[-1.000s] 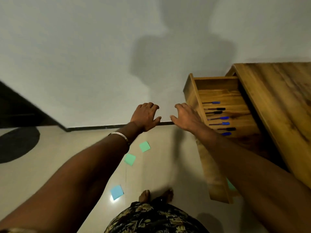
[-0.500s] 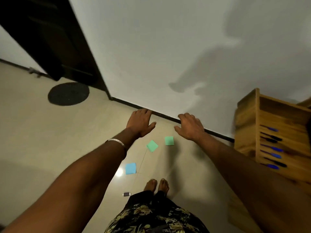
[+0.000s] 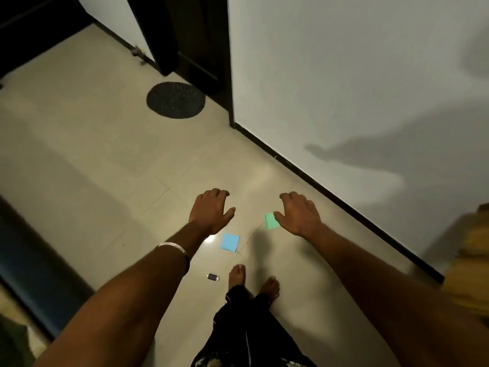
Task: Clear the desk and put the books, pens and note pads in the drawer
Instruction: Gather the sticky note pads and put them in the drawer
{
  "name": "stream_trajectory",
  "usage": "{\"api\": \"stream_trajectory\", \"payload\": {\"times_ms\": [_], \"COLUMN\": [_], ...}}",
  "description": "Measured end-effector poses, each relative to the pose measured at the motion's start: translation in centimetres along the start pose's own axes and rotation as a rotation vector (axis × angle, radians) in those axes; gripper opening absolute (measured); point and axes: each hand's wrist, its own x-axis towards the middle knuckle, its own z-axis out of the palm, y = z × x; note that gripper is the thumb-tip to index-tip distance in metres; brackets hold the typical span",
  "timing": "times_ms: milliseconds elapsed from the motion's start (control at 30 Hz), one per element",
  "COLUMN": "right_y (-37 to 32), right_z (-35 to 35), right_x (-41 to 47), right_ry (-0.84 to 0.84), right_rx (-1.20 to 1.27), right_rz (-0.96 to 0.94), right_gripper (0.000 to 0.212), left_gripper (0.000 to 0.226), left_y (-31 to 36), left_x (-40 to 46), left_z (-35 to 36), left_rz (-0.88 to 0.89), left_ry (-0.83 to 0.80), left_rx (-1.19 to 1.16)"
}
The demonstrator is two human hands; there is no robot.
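Observation:
Both my arms stretch out over the tiled floor. My left hand [image 3: 211, 211] is held palm down with its fingers apart and holds nothing. My right hand [image 3: 299, 213] is also spread and holds nothing. A blue note pad [image 3: 230, 242] lies on the floor just below my left hand. A green note pad [image 3: 270, 221] lies beside my right thumb, partly hidden by the hand. The wooden drawer [image 3: 471, 260] shows only as a blurred edge at the far right.
A small dark object [image 3: 213, 277] lies on the floor by my bare feet [image 3: 251, 279]. A round dark mat [image 3: 176, 99] sits before a dark door [image 3: 182, 35]. A white wall with black skirting [image 3: 330, 197] runs on the right. A dark furniture edge [image 3: 34, 274] is at lower left.
The view has swung left and down, away from the drawer with the pens, toward the floor. Both hands stay spread and now hover over the note pads; one green pad is no longer visible.

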Motion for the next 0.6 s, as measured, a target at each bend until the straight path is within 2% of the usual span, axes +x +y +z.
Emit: {"api": "stream_trajectory", "payload": {"times_ms": [267,600], "right_y": [-0.6,0.1], "right_z": [8.6,26.6], "right_x": [6.8,16.2], "right_ry": [-0.040,-0.149], "right_rx": [-0.022,-0.009], "right_rz": [-0.022,-0.030], "right_gripper": [0.049,0.048], "left_gripper": [0.050,0.056], "left_y": [-5.5,-11.6], "left_x": [2.9,8.0], "left_z": [8.2,26.1], "left_rz": [-0.105,-0.181], "left_ry": [-0.033,-0.111], "left_rx": [-0.055,-0.112]}}
